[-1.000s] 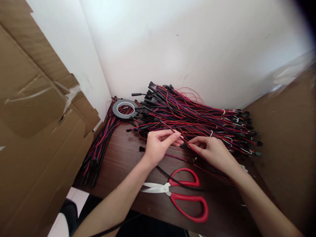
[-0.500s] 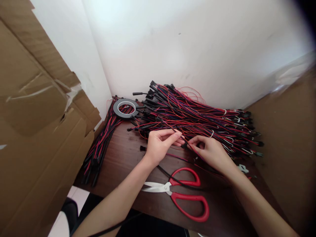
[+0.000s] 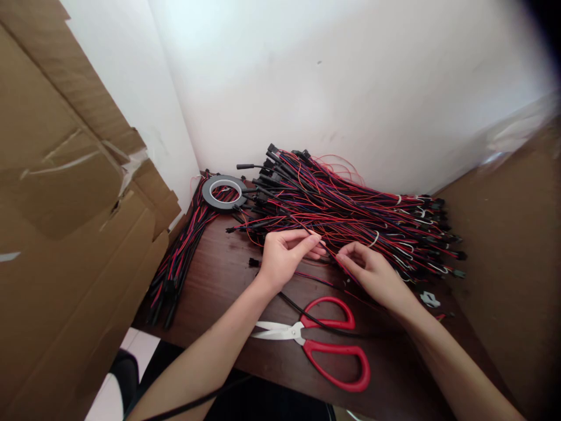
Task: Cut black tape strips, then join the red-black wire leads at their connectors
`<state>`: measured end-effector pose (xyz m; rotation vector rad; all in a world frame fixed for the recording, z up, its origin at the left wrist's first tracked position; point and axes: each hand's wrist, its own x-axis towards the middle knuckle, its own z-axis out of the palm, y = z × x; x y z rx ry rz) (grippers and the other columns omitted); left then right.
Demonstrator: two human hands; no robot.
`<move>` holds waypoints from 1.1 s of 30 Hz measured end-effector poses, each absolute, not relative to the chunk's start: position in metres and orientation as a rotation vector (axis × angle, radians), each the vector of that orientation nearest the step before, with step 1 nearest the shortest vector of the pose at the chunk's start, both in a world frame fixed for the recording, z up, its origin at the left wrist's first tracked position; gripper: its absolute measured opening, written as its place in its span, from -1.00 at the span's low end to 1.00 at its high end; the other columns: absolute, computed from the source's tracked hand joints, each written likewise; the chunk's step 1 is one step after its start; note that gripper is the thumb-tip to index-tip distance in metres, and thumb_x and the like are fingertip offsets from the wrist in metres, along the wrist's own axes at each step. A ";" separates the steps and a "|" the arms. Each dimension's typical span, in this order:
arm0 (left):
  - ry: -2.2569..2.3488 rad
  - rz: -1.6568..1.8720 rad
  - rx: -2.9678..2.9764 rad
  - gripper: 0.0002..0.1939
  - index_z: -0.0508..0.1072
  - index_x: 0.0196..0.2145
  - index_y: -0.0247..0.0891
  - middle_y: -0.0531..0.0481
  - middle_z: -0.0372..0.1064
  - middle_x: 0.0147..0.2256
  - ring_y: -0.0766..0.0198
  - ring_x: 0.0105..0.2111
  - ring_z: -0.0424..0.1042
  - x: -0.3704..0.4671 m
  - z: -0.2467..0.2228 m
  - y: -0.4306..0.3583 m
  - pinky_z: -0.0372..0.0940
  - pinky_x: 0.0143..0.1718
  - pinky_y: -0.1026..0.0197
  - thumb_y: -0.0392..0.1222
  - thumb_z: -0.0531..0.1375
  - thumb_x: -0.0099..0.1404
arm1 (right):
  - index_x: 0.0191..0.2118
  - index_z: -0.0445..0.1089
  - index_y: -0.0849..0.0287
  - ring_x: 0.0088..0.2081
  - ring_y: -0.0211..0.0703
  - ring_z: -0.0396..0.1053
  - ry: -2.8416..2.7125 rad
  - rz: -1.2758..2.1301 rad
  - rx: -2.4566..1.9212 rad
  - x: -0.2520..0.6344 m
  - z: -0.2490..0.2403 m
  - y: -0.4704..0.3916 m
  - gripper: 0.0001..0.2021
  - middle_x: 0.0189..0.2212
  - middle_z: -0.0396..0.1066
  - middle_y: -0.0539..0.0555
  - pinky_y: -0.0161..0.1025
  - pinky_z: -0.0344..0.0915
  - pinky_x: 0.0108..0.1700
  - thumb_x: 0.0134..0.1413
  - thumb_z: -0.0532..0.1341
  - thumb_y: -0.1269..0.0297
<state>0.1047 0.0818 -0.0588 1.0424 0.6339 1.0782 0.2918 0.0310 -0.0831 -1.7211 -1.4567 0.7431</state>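
My left hand [image 3: 287, 254] is closed, pinching a thin wire harness [image 3: 332, 256] between thumb and fingers. Further along the same harness, my right hand [image 3: 368, 269] pinches its red and dark wires. The held harness slants from the pile down toward my right wrist. Just behind both hands lies a large heap of red and black wire harnesses [image 3: 324, 193] with black connectors. Below my hands, scissors with red handles [image 3: 362, 365] lie with their blades pointing left. A black cable [image 3: 302, 313] crosses over the scissors.
A roll of black tape [image 3: 211, 204] rests on a second wire bundle [image 3: 182, 263] at the left. Cardboard [image 3: 79, 222] stands on the left, and another cardboard panel [image 3: 512, 234] on the right. A white wall [image 3: 315, 105] closes off the back of the brown table [image 3: 219, 292].
My right hand has slid slightly right along the harness, away from my left hand. The left hand stays nearly in place. The view has shifted a little.
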 end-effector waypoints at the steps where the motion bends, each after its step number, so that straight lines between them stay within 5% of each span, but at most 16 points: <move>1: 0.637 1.074 1.043 -0.73 0.59 -0.44 -0.40 -0.10 0.54 -0.47 0.26 -0.49 0.54 0.105 -0.059 0.082 0.47 -0.40 0.27 -0.08 0.40 0.05 | -0.42 0.37 0.13 -0.44 -0.16 0.35 -1.426 0.769 -1.704 0.292 -0.084 0.031 -0.68 -0.49 0.43 0.05 -0.22 0.27 -0.37 -0.03 0.23 -0.06; 7: 0.662 1.072 1.053 -0.71 0.59 -0.44 -0.40 -0.12 0.55 -0.45 0.24 -0.48 0.54 0.106 -0.060 0.082 0.48 -0.38 0.24 -0.06 0.40 0.05 | -0.42 0.35 0.12 -0.35 -0.13 0.47 -1.127 0.974 -1.590 0.287 -0.068 0.025 -0.50 -0.46 0.49 0.06 -0.23 0.36 -0.27 -0.22 0.35 -0.25; 14: 0.658 1.070 1.083 -0.74 0.59 -0.45 -0.40 -0.11 0.55 -0.48 0.24 -0.48 0.54 0.104 -0.058 0.082 0.47 -0.38 0.25 -0.08 0.39 0.08 | -0.30 0.26 0.07 -0.28 -0.10 0.53 -0.912 0.962 -1.452 0.265 -0.039 0.017 -0.43 -0.38 0.55 0.04 -0.16 0.46 -0.15 -0.38 0.51 -0.07; 33: 0.633 1.150 1.078 -0.82 0.63 -0.42 -0.33 -0.11 0.59 -0.37 0.25 -0.41 0.55 0.102 -0.052 0.079 0.50 -0.28 0.21 -0.13 0.34 0.16 | -0.27 0.01 0.03 -0.50 -0.19 0.41 -0.952 0.973 -1.561 0.264 -0.061 0.011 -0.28 -0.53 0.48 -0.06 -0.27 0.32 -0.45 -0.42 0.49 -0.11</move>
